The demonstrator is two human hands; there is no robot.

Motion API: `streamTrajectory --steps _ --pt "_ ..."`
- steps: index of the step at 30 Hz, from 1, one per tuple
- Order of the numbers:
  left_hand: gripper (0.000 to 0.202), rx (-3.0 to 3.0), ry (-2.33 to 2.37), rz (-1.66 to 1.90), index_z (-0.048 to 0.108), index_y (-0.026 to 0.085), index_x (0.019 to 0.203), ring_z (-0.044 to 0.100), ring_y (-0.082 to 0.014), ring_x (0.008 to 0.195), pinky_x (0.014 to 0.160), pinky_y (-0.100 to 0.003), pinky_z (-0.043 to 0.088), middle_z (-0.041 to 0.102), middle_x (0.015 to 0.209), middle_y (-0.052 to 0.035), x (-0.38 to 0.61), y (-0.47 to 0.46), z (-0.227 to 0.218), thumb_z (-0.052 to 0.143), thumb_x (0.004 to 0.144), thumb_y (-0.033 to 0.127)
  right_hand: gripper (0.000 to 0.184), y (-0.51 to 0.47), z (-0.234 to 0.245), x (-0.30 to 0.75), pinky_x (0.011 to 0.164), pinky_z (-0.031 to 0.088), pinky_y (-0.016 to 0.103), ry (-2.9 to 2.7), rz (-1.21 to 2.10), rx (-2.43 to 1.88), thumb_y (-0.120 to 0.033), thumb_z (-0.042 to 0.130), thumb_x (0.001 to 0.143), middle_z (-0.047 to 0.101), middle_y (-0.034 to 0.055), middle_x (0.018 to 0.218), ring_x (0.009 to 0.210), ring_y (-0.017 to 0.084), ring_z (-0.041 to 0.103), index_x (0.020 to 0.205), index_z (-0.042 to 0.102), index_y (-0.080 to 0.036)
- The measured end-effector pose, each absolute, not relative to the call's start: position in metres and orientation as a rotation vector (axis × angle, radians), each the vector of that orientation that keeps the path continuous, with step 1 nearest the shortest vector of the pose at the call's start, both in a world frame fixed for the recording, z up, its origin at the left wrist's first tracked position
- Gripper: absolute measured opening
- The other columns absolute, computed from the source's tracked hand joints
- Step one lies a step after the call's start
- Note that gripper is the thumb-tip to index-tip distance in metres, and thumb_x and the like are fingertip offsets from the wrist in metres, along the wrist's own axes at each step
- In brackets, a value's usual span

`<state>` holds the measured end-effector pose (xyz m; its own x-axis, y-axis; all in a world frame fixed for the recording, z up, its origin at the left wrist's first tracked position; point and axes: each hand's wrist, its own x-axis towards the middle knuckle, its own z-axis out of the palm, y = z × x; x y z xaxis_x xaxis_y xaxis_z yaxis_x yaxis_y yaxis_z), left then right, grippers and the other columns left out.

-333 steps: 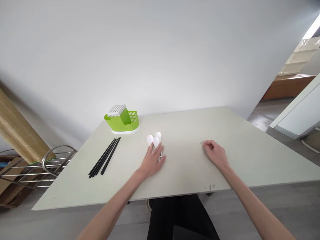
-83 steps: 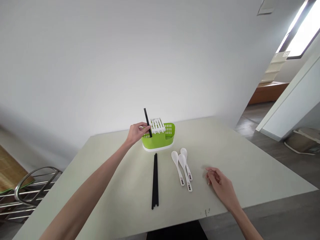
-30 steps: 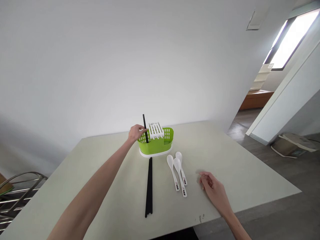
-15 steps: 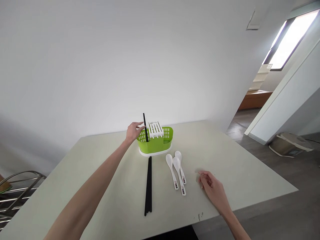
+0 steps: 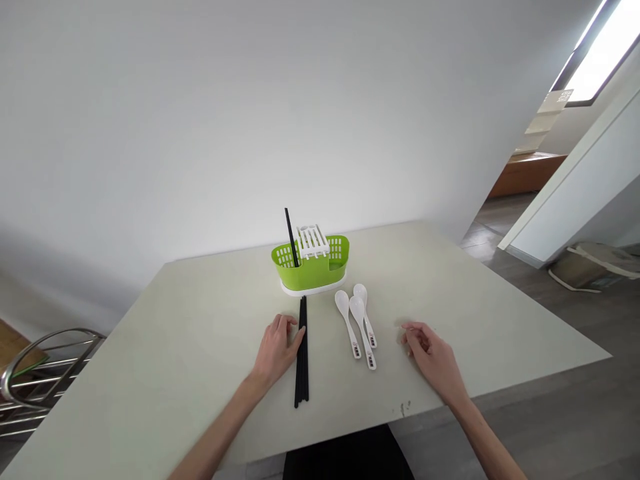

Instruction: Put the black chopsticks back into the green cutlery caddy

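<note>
My left hand (image 5: pixel 277 347) is at a bundle of black chopsticks (image 5: pixel 302 373) lying lengthwise on the table. Its thumb reaches onto the chopsticks and its bent fingers stay at their left side, with a gap between thumb and fingers. Beyond them stands a green cutlery basket (image 5: pixel 305 277) with a white base and a slotted white middle piece (image 5: pixel 313 241). Black chopsticks (image 5: pixel 291 233) lean upright in its left compartment. Right of the bundle lie three white spoons (image 5: pixel 358 307), bowls pointing away. My right hand (image 5: pixel 433 353) rests on the table beside them, loosely curled and holding nothing.
The pale table (image 5: pixel 215 300) meets a white wall (image 5: pixel 300 120) at its back edge. A metal-tube rack (image 5: pixel 45 373) is beyond the table's left side. On the floor at the right stands a bin-like container (image 5: pixel 590 267).
My left hand has let go of the chopsticks in the basket and come back toward me to the bundle on the table. My right hand stays by the spoons. The view has shifted slightly.
</note>
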<state>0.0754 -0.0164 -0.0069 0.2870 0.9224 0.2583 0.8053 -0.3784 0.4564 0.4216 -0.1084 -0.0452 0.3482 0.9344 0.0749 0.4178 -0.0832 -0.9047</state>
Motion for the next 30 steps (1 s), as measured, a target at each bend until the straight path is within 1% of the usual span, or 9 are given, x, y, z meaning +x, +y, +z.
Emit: streamTrajectory --steps 2,5,11,14,19,22,25,28,30 --pt "0.024 2.374 1.637 0.721 0.056 0.021 0.099 0.060 -0.0231 0.084 0.083 -0.042 0.048 0.061 0.093 -0.0044 0.077 -0.027 -0.014 0.049 0.100 0.045 0.040 -0.109 -0.045 0.422 0.065 0.048 0.031 -1.222 0.698 -1.667 -0.057 0.048 0.096 0.073 0.0043 0.081 0.063 0.019 0.061 0.106 0.064 -0.022" --pt "0.028 2.419 1.683 0.703 0.056 0.022 0.096 0.059 -0.0262 0.090 0.085 -0.045 0.046 0.064 0.095 -0.0059 0.076 -0.033 -0.015 0.047 0.102 0.047 0.039 -0.111 -0.044 0.422 0.066 0.049 0.031 -1.226 0.694 -1.666 -0.056 0.049 0.096 0.073 0.0041 0.082 0.065 0.019 0.062 0.107 0.064 -0.022" --pt "0.033 2.412 1.767 0.633 0.056 0.022 0.094 0.059 -0.0285 0.095 0.087 -0.046 0.046 0.065 0.098 -0.0076 0.060 -0.036 -0.013 0.048 0.100 0.053 0.036 -0.113 -0.042 0.424 0.067 0.049 0.031 -1.224 0.716 -1.659 -0.054 0.049 0.097 0.072 0.0033 0.083 0.065 0.018 0.061 0.108 0.063 -0.023" --pt "0.032 2.389 1.765 0.585 0.058 0.021 0.098 0.061 -0.0277 0.092 0.086 -0.044 0.047 0.066 0.095 -0.0070 0.047 -0.037 -0.007 0.049 0.100 0.052 0.036 -0.114 -0.042 0.424 0.067 0.048 0.030 -1.226 0.715 -1.647 -0.054 0.049 0.097 0.072 0.0033 0.084 0.066 0.018 0.061 0.108 0.063 -0.023" --pt "0.028 2.362 1.788 0.287 0.064 0.021 0.107 0.067 -0.0252 0.092 0.078 -0.036 0.050 0.070 0.104 -0.0090 0.022 -0.034 0.023 0.045 0.100 0.041 0.037 -0.114 -0.044 0.425 0.067 0.048 0.031 -1.230 0.715 -1.651 -0.056 0.050 0.097 0.073 0.0038 0.085 0.067 0.018 0.061 0.109 0.063 -0.023" --pt "0.027 2.405 1.891 -0.041 0.069 0.020 0.096 0.070 -0.0251 0.086 0.077 -0.035 0.050 0.072 0.100 -0.0107 0.010 -0.032 0.040 0.043 0.099 0.030 0.037 -0.114 -0.044 0.425 0.068 0.048 0.031 -1.221 0.731 -1.650 -0.055 0.049 0.097 0.073 0.0038 0.086 0.067 0.018 0.061 0.109 0.064 -0.023" --pt "0.024 2.478 1.908 -0.347 0.069 0.018 0.082 0.070 -0.0270 0.083 0.075 -0.036 0.051 0.071 0.091 -0.0137 0.003 -0.034 0.046 0.047 0.089 0.012 0.036 -0.114 -0.044 0.425 0.069 0.048 0.031 -1.220 0.731 -1.643 -0.054 0.049 0.097 0.073 0.0037 0.086 0.067 0.018 0.062 0.108 0.064 -0.023" --pt "0.026 2.555 1.846 -0.533 0.069 0.015 0.083 0.071 -0.0304 0.084 0.073 -0.038 0.051 0.070 0.093 -0.0173 -0.001 -0.038 0.047 0.049 0.077 0.000 0.036 -0.114 -0.046 0.425 0.069 0.048 0.032 -1.214 0.727 -1.647 -0.054 0.049 0.097 0.073 0.0047 0.086 0.067 0.019 0.063 0.108 0.064 -0.023" --pt "0.027 2.550 1.856 -0.529 0.068 0.015 0.083 0.071 -0.0318 0.085 0.075 -0.039 0.052 0.070 0.092 -0.0178 -0.005 -0.037 0.048 0.049 0.075 -0.003 0.037 -0.114 -0.047 0.426 0.069 0.048 0.033 -1.211 0.731 -1.642 -0.054 0.049 0.097 0.074 0.0052 0.086 0.067 0.019 0.063 0.108 0.064 -0.023"
